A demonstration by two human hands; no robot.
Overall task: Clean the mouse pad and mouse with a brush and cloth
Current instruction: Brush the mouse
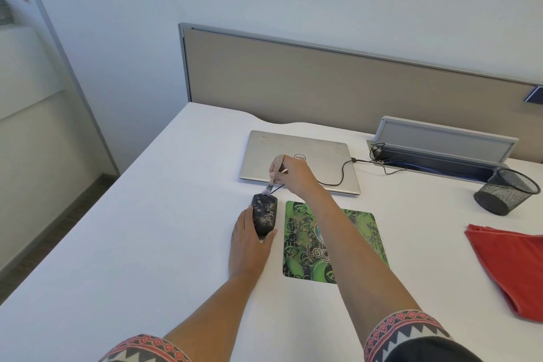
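Two hands: both at the mouse [264,214], mid-bench [147,244].
Left hand [249,239]: lies on the bench, grasping the mouse's near end between thumb and fingers.
Right hand [293,175]: pinches the brush [274,172], bristles down on the mouse's far end.
Mouse: black, speckled with pale dust, on the bare bench just left of the mouse pad [332,241].
Cloth [511,261]: red, at the bench's right edge, well apart.
Laptop [299,161]: closed, toward the far edge.
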